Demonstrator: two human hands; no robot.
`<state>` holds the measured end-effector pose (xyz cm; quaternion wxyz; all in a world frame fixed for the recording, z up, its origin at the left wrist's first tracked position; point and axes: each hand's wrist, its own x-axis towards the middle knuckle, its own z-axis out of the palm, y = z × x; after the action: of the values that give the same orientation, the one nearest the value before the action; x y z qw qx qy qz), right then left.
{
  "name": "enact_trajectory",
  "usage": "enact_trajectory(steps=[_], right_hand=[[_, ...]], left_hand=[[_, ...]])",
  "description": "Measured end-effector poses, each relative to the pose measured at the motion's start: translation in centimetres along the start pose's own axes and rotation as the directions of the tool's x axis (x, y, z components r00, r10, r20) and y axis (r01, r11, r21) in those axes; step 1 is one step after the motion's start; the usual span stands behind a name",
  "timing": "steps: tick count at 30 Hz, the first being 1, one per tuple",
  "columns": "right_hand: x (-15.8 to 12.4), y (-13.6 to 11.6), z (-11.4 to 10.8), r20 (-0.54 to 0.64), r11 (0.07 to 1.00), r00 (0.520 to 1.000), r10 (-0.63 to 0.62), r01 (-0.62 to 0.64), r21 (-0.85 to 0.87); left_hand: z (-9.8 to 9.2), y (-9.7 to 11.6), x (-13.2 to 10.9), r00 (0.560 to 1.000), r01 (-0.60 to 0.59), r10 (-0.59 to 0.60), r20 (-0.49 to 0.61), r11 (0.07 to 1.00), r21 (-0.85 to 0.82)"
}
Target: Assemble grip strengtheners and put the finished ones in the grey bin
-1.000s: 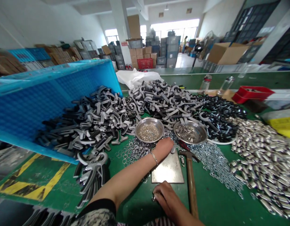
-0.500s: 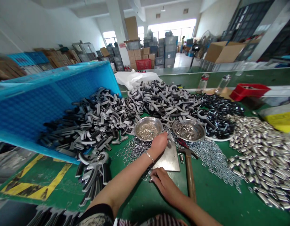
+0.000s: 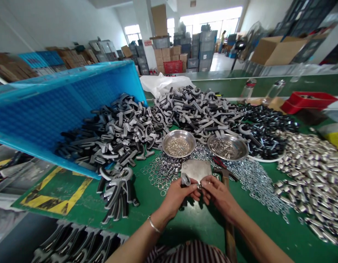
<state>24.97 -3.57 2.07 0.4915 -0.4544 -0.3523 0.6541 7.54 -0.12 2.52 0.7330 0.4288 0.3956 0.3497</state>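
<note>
Over the metal plate (image 3: pixel 197 168) on the bench (image 3: pixel 83 212), fingers of the left hand (image 3: pixel 175 195) clasp a gray handle (image 3: pixel 185 179) and those of the right hand (image 3: pixel 220 193) pinch what seems a small metal part (image 3: pixel 199 186), which could drop if that pinch slackens.

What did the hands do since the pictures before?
The left hand drew back toward the person from the far end of the metal plate, bringing a gray part with it. The right hand moved forward, and the fingertips now meet around a small shiny piece. The hammer, two metal bowls and blue crate stayed put.
</note>
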Motion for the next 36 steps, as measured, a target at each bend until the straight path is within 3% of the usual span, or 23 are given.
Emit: enact_trajectory(steps=[7,12,17,20,23,27,29,33,36], right_hand=[[-0.2,-0.2,0.7,0.081,0.974,0.988,0.128,-0.141,0.176],[0.3,-0.1,0.2,0.057,0.966,0.983,0.174,-0.182,0.183],[0.4,0.3,-0.4,0.107,0.927,0.961,0.257,-0.276,0.255],[-0.1,0.2,-1.0,0.149,0.938,0.95,0.276,-0.3,0.175],[-0.5,-0.4,-2.0,0.061,0.98,0.979,0.195,-0.191,-0.054],[-0.5,-1.6,-2.6,-0.097,0.938,0.995,0.003,-0.036,-0.344],[-0.5,-2.0,-2.3,-0.11,0.931,0.994,-0.028,-0.013,-0.364],[-0.6,-2.1,-0.4,-0.152,0.945,0.987,-0.05,-0.002,-0.326],[-0.9,-1.8,1.2,-0.205,0.954,0.976,-0.078,0.013,-0.3]], left_hand=[[-0.3,0.4,-0.1,1.0,0.028,-0.028,0.008,0.998,0.053],[-0.2,-0.2,0.0,0.999,0.004,-0.006,0.034,0.997,0.079],[-0.5,-1.4,0.0,0.998,-0.048,0.041,0.044,0.987,0.153],[-0.9,-1.6,-0.5,0.999,-0.048,0.042,0.031,0.971,0.235],[-1.7,-1.3,-1.0,0.992,-0.109,0.083,0.091,0.94,0.323],[-2.6,-0.9,-1.1,0.988,-0.068,0.041,0.152,0.982,0.178],[-2.6,-0.9,-0.7,0.991,-0.061,0.044,0.123,0.989,0.135],[-1.9,-1.1,0.0,0.992,-0.119,0.106,0.07,0.969,0.217],[-1.5,-1.2,0.2,0.995,-0.099,0.097,0.017,0.967,0.233]])
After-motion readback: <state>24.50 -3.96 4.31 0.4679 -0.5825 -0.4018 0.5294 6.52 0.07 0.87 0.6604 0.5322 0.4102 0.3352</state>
